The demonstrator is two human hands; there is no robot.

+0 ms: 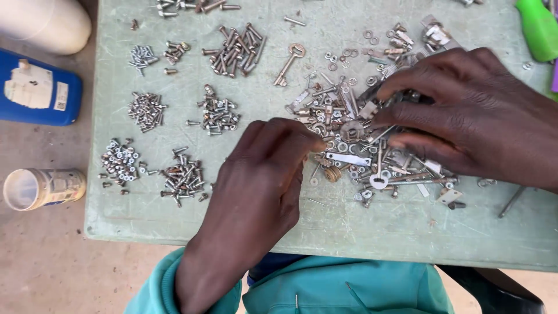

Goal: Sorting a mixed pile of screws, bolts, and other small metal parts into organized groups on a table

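Both hands dig into the mixed hardware pile: left hand pinched shut, right hand fingers spread open.

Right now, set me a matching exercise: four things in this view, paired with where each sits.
Things:
1. old key
2. blue container
3. green plastic object
4. open jar

Places:
A. table's top right corner
B. on the ground, lying on its side, lower left
C. on the table, above the mixed hardware pile
D. on the ground, left of the table, upper

Pairs: 1-C, 2-D, 3-A, 4-B
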